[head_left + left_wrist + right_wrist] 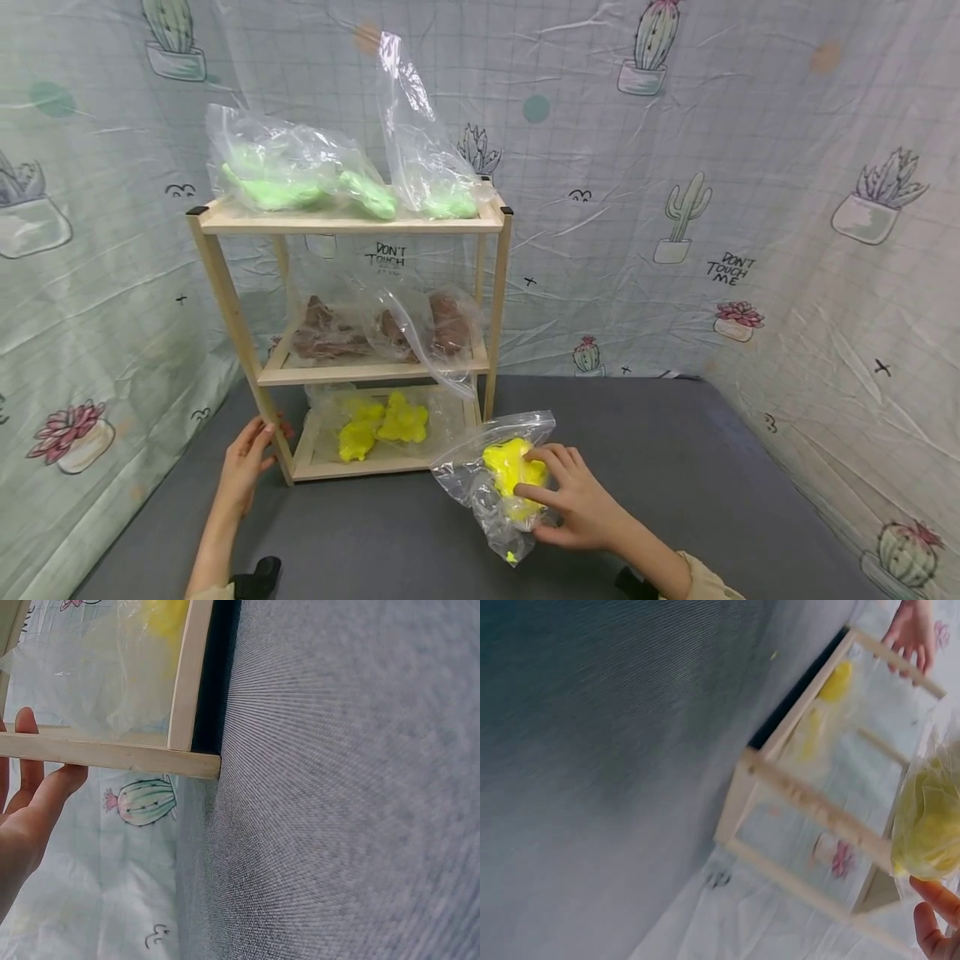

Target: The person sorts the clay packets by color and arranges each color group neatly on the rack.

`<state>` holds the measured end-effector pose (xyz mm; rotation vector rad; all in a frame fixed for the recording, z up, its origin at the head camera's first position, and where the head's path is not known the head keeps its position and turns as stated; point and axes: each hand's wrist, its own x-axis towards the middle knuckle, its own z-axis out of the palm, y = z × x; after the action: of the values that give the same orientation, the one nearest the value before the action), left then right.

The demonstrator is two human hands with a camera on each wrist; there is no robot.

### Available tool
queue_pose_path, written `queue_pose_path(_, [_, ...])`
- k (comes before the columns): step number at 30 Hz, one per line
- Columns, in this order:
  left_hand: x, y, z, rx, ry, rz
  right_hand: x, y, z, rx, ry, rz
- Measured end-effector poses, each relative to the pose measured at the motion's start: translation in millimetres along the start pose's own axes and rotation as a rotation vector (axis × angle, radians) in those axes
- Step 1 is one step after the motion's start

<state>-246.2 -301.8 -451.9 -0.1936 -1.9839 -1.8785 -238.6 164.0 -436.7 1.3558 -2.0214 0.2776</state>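
In the head view my right hand [576, 502] grips a clear zip bag [491, 508] with a yellow lump inside, lifted in front of the shelf's lower right corner. The right wrist view has this yellow-filled bag [930, 821] at its right edge, fingertips against it. My left hand [246, 462] holds the front left post [238, 333] of a three-tier wooden shelf low down. Fingers [28, 761] reach behind that post in the left wrist view, while the thumb lies along its near side. On the bottom tier sits another bag of yellow pieces [403, 419].
Bags with light green lumps [273, 187] lie on the top tier, one standing tall. Brown lumps in bags [450, 321] occupy the middle tier, and one bag's edge hangs over the front. A cactus-print curtain [750, 108] surrounds the dark grey table [622, 433].
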Motion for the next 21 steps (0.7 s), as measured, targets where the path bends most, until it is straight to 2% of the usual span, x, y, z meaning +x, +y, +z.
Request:
queue_pose_path(6, [-0.1,-1.4,-0.4,0.017,0.007,-0.001,24.8,-10,15,-0.033,-0.012,-0.048])
queue_pose_path(11, [1.0,-3.8,0.1,0.029,0.011,0.007,44.2,-16,31,-0.096,-0.02,-0.056])
queue_pose_path(13, [1.6,-5.5,0.1,0.004,0.012,0.02,51.8,-19,37,-0.118,-0.031,-0.043])
queue_pose_path(21, [0.9,-3.3,-0.2,0.048,0.014,0.005,84.4,-24,61,-0.231,-0.083,0.061])
